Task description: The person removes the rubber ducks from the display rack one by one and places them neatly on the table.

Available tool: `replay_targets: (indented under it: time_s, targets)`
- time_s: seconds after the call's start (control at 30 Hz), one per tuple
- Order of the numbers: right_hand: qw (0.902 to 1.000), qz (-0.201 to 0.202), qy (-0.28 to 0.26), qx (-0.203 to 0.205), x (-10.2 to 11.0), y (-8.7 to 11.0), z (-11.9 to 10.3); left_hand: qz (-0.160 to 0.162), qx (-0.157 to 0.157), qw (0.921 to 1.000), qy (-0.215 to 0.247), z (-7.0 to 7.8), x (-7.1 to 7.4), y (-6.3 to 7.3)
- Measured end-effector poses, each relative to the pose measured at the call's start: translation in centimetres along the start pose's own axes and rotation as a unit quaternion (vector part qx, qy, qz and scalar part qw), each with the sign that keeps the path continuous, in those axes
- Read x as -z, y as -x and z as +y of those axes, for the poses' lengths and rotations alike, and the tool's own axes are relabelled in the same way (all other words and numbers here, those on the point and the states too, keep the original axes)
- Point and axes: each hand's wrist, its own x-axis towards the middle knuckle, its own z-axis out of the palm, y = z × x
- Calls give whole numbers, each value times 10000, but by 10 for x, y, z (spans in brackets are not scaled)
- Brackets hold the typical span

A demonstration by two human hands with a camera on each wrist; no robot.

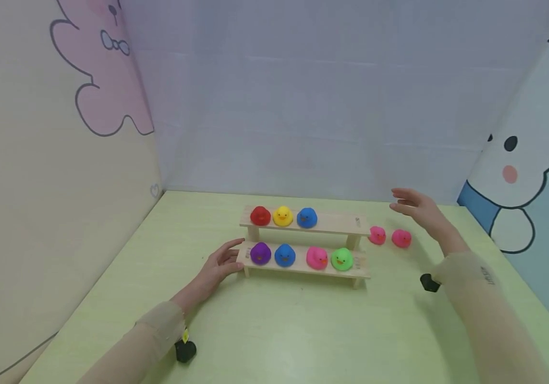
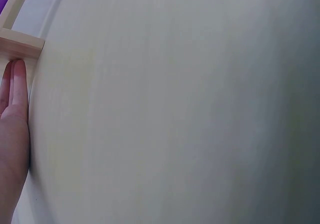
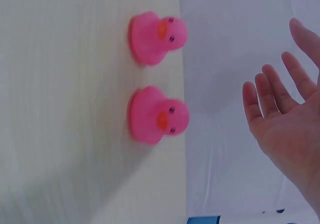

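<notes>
At the left end of a two-tier wooden shelf point(image 1: 336, 224), my left hand point(image 1: 216, 264) rests with fingers extended, fingertips right at the lower board. The left wrist view shows those straight fingers point(image 2: 19, 84) meeting the wooden end point(image 2: 22, 41). Red point(image 1: 260, 216), yellow point(image 1: 283, 216) and blue point(image 1: 307, 217) rubber ducks sit on the upper board. On the lower one are purple point(image 1: 260, 253), blue point(image 1: 285, 255), pink point(image 1: 317, 257) and green point(image 1: 342, 259) ducks. My right hand point(image 1: 418, 210) is raised, holding nothing, near two pink ducks point(image 3: 157, 116) on the table.
The pale table point(image 1: 303, 330) runs back to a whitish cloth wall point(image 1: 274, 122). Side walls carry cartoon drawings, a pink figure point(image 1: 103, 80) on the left and a white one point(image 1: 519, 160) on the right. Between the upper row's blue duck and the right end, the board is bare.
</notes>
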Motion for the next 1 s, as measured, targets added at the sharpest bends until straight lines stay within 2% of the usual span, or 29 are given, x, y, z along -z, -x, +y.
replay_targets:
  time_s: [0.17, 0.3, 0.53, 0.83, 1.0]
  targets:
    - [9975, 396, -245, 528, -20, -6, -39, -8, -51, 10000, 76, 0, 0, -1]
    - [9938, 514, -396, 897, -38, -8, -64, -60, -82, 9999, 86, -3, 1, -1]
    - [9867, 603, -977, 1155, -69, -7, -100, -35, -50, 10000, 42, -4, 1, -2]
    - [9691, 700, -1966, 1315, -119, -5, -116, 70, 125, 9999, 25, -4, 2, 0]
    - [9670, 600, -2108, 1300, -139, -1, -117, 5, -5, 10000, 58, -4, 1, -2]
